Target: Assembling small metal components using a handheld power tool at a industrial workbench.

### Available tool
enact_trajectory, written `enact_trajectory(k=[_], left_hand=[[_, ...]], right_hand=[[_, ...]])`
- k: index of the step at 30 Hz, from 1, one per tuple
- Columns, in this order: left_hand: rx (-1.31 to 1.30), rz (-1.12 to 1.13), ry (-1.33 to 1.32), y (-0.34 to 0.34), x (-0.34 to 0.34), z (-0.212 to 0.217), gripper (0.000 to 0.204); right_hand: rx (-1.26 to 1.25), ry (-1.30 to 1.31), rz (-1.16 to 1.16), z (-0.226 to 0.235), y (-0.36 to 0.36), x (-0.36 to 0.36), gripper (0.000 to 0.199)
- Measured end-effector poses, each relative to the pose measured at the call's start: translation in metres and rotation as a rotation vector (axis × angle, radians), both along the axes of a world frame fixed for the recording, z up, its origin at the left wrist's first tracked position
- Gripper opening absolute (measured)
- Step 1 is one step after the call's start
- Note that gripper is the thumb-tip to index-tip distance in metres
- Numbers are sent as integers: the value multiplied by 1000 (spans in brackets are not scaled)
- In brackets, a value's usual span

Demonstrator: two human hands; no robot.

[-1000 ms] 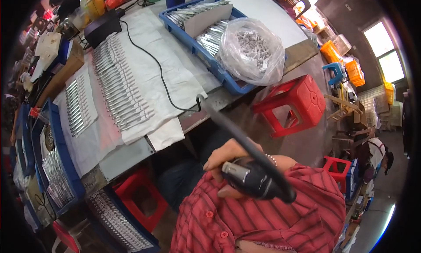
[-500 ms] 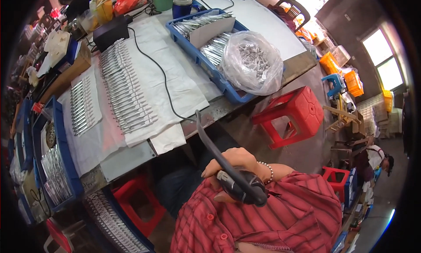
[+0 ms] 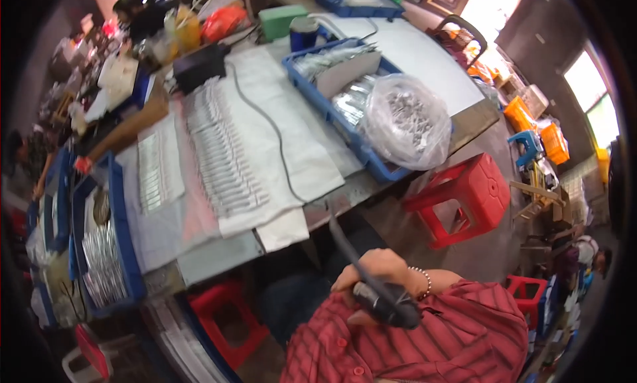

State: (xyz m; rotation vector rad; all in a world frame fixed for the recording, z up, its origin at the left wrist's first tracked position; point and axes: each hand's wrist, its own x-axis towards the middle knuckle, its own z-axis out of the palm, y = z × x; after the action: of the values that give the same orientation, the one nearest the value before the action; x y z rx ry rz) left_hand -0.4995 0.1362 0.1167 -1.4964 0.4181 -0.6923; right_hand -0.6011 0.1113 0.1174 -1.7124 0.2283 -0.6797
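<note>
My right hand (image 3: 386, 267), with a beaded bracelet at its wrist, is held in front of my red striped shirt (image 3: 438, 336). Its fingers curl around a black hand-held device (image 3: 388, 305), whose exact kind I cannot make out. From the device a dark cable or strap (image 3: 346, 245) rises toward the table edge. My left hand is out of view. On the white-covered table (image 3: 302, 164) beyond, rows of slim silvery pieces (image 3: 225, 151) lie side by side. A blue tray (image 3: 332, 111) holds more such pieces and a clear plastic bag (image 3: 408, 121) of small grey parts.
A red stool (image 3: 464, 200) stands right of the table, and another red stool (image 3: 229, 320) is under its near side. Blue bins (image 3: 136, 263) with silvery pieces stand at the left. A thin black cord (image 3: 269, 121) crosses the table top. Other people are farther off.
The whole scene has shifted right and slightly down in the picture, with some blur. My right hand keeps its hold on the black device.
</note>
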Motion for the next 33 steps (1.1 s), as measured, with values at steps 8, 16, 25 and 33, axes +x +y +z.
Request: enact_trajectory(k=[8,16,25,33], left_hand=[[109,137,-52,1,-74,3,49],[253,275,-117,11,-21,18,44],[414,433,-219,29,24,31,38],[588,581,-311,51,66,35,34]], right_hand=[[-49,-32,46,0,-3,-1,57],[-112,-18,-34,-4,-4,2,61],[-61,-28,58,-5,-1,7,58],[-73,-54,50,-4,2,16,57]])
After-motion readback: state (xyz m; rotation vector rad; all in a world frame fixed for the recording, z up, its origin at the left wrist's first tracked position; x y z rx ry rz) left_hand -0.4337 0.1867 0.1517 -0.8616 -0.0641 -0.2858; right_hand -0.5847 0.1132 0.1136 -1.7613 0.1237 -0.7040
